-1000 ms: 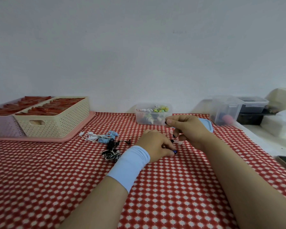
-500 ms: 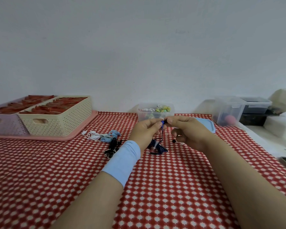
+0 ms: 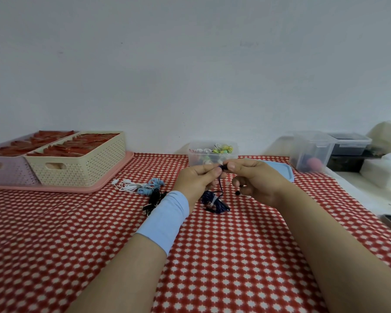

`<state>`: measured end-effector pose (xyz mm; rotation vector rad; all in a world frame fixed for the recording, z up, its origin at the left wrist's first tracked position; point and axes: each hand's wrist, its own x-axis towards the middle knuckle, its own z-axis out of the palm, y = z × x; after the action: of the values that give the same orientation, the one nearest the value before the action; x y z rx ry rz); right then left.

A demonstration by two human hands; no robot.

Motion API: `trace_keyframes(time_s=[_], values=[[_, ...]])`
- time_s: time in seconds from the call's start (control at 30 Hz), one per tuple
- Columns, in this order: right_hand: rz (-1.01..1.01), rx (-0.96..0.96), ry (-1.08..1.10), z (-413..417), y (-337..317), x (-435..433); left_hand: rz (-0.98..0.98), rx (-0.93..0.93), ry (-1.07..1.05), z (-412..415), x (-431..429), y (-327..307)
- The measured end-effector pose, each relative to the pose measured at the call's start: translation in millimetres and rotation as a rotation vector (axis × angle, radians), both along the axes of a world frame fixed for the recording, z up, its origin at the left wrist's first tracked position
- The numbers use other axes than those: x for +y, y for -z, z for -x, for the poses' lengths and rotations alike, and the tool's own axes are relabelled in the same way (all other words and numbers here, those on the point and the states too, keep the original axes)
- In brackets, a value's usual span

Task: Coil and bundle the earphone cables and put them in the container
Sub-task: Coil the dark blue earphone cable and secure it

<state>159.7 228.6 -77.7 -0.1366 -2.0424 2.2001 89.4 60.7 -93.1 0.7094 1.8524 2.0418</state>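
While they meet at the centre of the frame, the left hand [image 3: 198, 180] and right hand [image 3: 256, 180] each pinch the upper end of a dark blue earphone cable [image 3: 214, 200] between thumb and forefinger. Its tangled remainder lies on the red checked cloth [image 3: 212, 256] just below them. Directly behind the hands stands the clear container [image 3: 195, 158], holding coiled bundles.

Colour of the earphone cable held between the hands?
Dark blue earphone cable; the head view, the only one, shows it.
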Motion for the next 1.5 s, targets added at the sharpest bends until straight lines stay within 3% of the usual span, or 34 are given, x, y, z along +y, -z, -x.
trace_keyframes(time_s=[0.53,0.97,1.5], values=[[-0.121,0.01,0.033,-3,-2,-3,0.053,0.133,0.002,-3,-3,-1],[-0.056,0.115,0.027,-7,-5,-7,-0.058,-0.104,0.098,-8,1,-8],[-0.289,0.124,0.127,-11,-9,-8,0.087,-0.004,0.013,-5,-6,-8]])
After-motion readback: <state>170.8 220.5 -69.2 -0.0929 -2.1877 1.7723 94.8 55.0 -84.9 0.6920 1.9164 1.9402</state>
